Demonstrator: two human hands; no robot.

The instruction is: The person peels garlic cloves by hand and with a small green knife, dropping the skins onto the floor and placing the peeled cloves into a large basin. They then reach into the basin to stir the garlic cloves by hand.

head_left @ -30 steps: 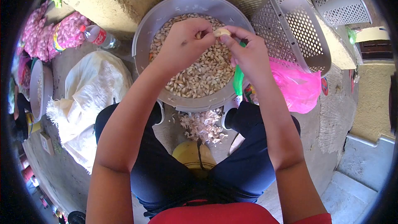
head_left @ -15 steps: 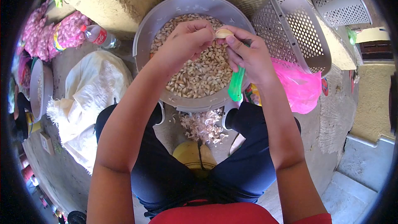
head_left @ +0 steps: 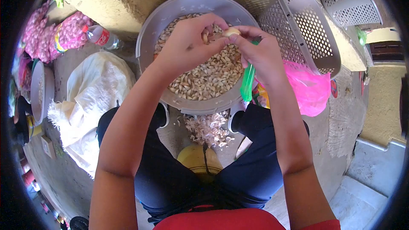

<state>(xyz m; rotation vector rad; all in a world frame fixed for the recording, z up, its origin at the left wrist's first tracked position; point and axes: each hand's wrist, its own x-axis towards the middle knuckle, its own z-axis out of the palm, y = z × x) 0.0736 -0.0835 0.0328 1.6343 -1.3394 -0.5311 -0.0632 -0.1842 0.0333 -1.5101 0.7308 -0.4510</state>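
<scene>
Right hand (head_left: 262,55) hides tip of green-handled tool (head_left: 247,84).

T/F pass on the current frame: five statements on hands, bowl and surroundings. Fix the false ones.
1. Left hand and right hand both pinch one garlic clove above the grey bowl. True.
2. The green-handled tool is in the left hand. False: the right hand grips it.
3. The bowl is empty. False: it holds many cloves.
4. A pile of garlic skins lies beside the bowl, on the person's side. True.
5. The pink bag lies left of the bowl. False: on its right.
</scene>
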